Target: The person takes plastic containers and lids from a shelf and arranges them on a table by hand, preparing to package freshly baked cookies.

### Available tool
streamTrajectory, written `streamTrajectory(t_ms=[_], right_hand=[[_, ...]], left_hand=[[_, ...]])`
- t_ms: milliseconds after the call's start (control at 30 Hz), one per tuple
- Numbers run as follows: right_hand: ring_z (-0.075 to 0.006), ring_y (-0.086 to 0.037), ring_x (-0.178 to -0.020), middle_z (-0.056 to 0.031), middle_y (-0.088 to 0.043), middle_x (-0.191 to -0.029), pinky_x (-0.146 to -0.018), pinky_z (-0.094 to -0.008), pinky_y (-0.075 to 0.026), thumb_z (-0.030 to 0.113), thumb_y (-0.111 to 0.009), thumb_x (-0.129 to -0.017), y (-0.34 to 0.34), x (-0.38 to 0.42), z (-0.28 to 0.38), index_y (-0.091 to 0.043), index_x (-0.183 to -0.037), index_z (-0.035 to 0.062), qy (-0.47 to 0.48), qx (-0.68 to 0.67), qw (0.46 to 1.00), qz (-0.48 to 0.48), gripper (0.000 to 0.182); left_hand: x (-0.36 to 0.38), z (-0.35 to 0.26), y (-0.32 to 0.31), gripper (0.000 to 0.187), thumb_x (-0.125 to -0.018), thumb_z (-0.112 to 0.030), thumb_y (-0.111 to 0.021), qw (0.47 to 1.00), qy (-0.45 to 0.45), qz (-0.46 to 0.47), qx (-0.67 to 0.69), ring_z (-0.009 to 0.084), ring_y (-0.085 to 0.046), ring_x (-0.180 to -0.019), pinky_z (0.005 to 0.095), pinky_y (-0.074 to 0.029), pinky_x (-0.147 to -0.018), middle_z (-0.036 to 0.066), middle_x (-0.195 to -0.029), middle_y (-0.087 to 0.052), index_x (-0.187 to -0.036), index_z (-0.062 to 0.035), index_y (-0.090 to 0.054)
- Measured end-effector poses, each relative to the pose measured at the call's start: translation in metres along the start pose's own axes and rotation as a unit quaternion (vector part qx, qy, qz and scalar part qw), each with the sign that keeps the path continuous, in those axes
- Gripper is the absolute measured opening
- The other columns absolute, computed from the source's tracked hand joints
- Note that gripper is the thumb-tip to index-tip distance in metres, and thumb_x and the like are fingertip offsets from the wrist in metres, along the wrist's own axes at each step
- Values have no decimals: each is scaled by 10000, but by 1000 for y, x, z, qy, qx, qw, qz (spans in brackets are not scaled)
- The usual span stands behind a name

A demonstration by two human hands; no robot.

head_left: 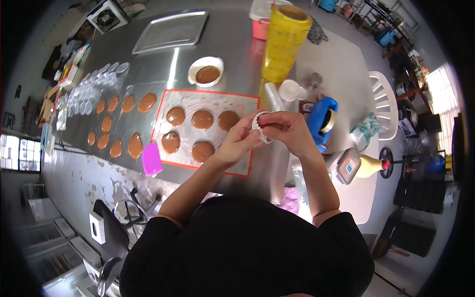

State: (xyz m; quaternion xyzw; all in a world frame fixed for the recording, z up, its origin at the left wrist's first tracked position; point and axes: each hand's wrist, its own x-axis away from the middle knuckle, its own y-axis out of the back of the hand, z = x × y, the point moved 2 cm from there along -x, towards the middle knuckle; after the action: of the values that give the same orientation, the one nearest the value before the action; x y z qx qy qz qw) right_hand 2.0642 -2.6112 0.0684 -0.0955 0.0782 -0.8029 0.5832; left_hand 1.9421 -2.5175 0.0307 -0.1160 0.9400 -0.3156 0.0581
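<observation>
My left hand (238, 140) and my right hand (289, 131) meet over the right edge of a baking mat (188, 137). Between their fingers is a white ring with a ridged edge (255, 123), partly covered by the fingertips. Round brown chocolate-like discs (202, 119) lie spread on the red-bordered mat, one of them (227, 121) close beside my left hand. A purple spatula blade (152, 160) rests at the mat's lower left corner. Behind the mat stands a white bowl (194, 74) with the same brown mass inside.
More brown discs (147, 102) lie left of the mat, near rows of clear cups (94, 86). A metal tray (170, 32) sits at the back. To the right are a yellow film roll (284, 47), a blue tape dispenser (319, 123) and a lidded container (345, 166).
</observation>
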Motion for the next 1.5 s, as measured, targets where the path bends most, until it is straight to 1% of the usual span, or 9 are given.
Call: streamTrajectory(t_ms=[333, 633, 800, 900, 1000, 1133, 1167, 1300, 1500], right_hand=[[-135, -617, -843, -102, -648, -958, -766, -258, -504, 48, -700, -753, -187, -12, -33, -609, -1036, -33, -12, 11, 1000, 13, 309], [-129, -608, -854, -104, -638, -981, -774, -243, -494, 2, -642, -792, -433, -64, -108, -587, -1061, -56, -19, 15, 983, 179, 280], [-111, -616, -799, -102, -651, -953, -720, -228, -495, -3, -620, -803, -527, -90, -141, -606, -1033, -42, 47, 27, 973, 225, 234], [-88, -627, -699, -92, -668, -800, -618, -216, -489, 20, -634, -783, -566, -110, -144, -642, -974, 1, 219, 247, 920, 214, 192], [-78, -619, -669, -97, -666, -797, -606, -215, -487, 28, -636, -776, -593, -138, -155, -643, -962, -3, 220, 241, 920, 217, 189], [-74, -611, -716, -106, -667, -824, -645, -205, -492, 9, -633, -772, -618, -199, -201, -601, -1048, -13, 106, 137, 961, 215, 279], [-90, -615, -761, -107, -664, -842, -670, -214, -498, 7, -638, -771, -627, -217, -210, -576, -1085, -15, 81, 118, 962, 232, 321], [-89, -614, -776, -99, -661, -837, -676, -231, -507, 31, -651, -765, -667, -296, -242, -591, -1058, -9, -8, 78, 957, 278, 301], [-95, -622, -766, -113, -666, -838, -691, -226, -510, 15, -638, -753, -730, -387, -226, -617, -1020, -17, 10, 109, 954, 280, 270]], left_hand=[[161, -74, 78, 517, -938, -219, -457, 998, -37, 1, 44, 137, -485, -1101, 300, -445, -904, 34, -1282, -417, -1393, -98, -244], [382, -159, 193, 487, -952, -200, -417, 984, -105, -143, 26, 155, -475, -1145, 350, -435, -948, 42, -1278, -432, -1398, -126, -236], [459, -190, 238, 470, -952, -208, -418, 961, -152, -224, 64, 153, -494, -1117, 349, -456, -915, 43, -1258, -448, -1386, -123, -260], [482, -201, 273, 463, -947, -213, -432, 948, -155, -262, 91, 158, -500, -1103, 357, -458, -912, 43, -1247, -454, -1373, -113, -281], [490, -215, 310, 458, -941, -211, -448, 942, -136, -292, 97, 160, -500, -1098, 362, -463, -902, 38, -1232, -462, -1362, -111, -299], [492, -242, 366, 497, -929, -212, -475, 937, -120, -320, 66, 141, -466, -1120, 332, -448, -898, 7, -1261, -418, -1376, -136, -270], [493, -254, 379, 556, -913, -259, -501, 933, -125, -335, 28, 217, -436, -1193, 387, -440, -930, 92, -1323, -353, -1379, -110, -239], [491, -300, 453, 566, -856, -119, -559, 910, -61, -400, -95, 184, -496, -1100, 337, -454, -881, 51, -1273, -408, -1351, -141, -285], [492, -383, 536, 572, -831, -79, -576, 920, -45, -390, -10, 166, -541, -1018, 322, -461, -842, 63, -1151, -508, -1334, -147, -312]])
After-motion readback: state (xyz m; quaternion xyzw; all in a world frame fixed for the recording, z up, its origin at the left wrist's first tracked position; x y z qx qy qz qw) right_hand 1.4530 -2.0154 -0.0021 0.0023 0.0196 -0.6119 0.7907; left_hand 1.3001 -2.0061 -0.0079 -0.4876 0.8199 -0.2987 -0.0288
